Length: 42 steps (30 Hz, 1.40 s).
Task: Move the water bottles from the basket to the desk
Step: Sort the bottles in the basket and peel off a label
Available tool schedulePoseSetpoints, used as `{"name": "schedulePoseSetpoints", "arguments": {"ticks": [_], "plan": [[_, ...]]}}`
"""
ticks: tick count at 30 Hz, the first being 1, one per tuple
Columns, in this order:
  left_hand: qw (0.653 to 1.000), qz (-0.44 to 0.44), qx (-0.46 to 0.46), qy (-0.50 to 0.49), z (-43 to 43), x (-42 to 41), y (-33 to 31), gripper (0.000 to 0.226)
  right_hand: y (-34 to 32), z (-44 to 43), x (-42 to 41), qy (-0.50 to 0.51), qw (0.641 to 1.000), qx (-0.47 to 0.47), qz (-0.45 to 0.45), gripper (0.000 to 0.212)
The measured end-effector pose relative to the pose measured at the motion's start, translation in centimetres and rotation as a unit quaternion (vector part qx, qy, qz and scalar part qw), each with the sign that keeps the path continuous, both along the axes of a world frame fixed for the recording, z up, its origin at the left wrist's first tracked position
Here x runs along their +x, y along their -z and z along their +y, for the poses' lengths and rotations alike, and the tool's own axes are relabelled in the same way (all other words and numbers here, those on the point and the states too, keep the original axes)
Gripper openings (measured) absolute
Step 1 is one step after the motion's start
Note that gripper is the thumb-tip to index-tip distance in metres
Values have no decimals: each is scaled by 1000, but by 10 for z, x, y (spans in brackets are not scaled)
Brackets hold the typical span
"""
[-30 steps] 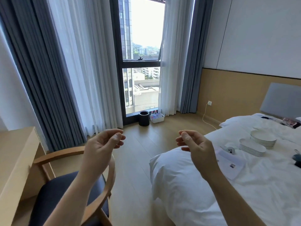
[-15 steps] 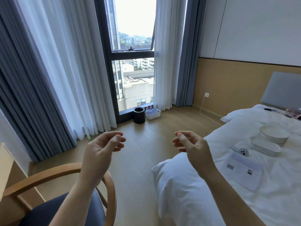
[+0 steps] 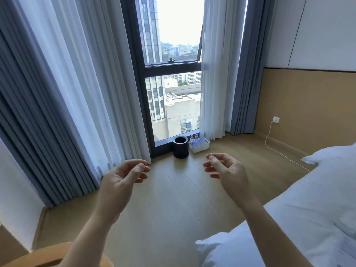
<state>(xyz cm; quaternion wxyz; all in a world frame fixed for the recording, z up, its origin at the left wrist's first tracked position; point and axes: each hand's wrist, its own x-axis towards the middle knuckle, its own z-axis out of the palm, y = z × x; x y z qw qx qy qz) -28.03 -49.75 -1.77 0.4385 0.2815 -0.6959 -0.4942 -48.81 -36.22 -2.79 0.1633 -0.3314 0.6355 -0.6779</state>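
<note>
A small white basket (image 3: pixel 202 148) stands on the floor by the window, far ahead of me. Several clear water bottles (image 3: pixel 194 140) with red caps stand upright in it. My left hand (image 3: pixel 120 183) is raised in front of me with loosely curled fingers and holds nothing. My right hand (image 3: pixel 228 173) is raised beside it, also loosely curled and holding nothing. Both hands are well short of the basket. The desk is out of view.
A black round bin (image 3: pixel 180 147) stands just left of the basket. A white bed (image 3: pixel 308 209) fills the right side. A wooden chair arm (image 3: pixel 38 256) shows at the bottom left. Curtains hang on both sides of the window. A white cable (image 3: pixel 277 151) trails across the floor.
The view has moved forward and turned left toward the window: basket and bin are nearer and more central, the desk and most of the chair have left the frame. Both hands keep their pose.
</note>
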Motion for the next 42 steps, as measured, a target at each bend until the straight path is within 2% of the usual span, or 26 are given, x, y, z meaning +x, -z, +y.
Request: {"name": "schedulePoseSetpoints", "arguments": {"ticks": [8,15,19,24,34,38,42], "plan": [[999,-25,38,19,-107,-93,26,17,23,-102,-83,6,999,18,-35,14],[997,-14,52,63,-239,-180,45,22,46,-209,-150,63,996,40,-46,12],[994,-26,37,103,-323,-226,27,18,26,-286,-185,108,993,32,-43,12],[991,5,55,126,-412,-284,1,16,8,-364,-223,148,988,24,-38,12],[983,-33,86,160,-504,-401,25,17,38,-443,-326,202,976,44,-73,12],[985,-49,62,155,-536,-459,28,17,50,-483,-394,182,980,36,-74,12],[992,-45,44,109,-572,-532,23,15,50,-520,-480,152,985,26,-76,12]]}}
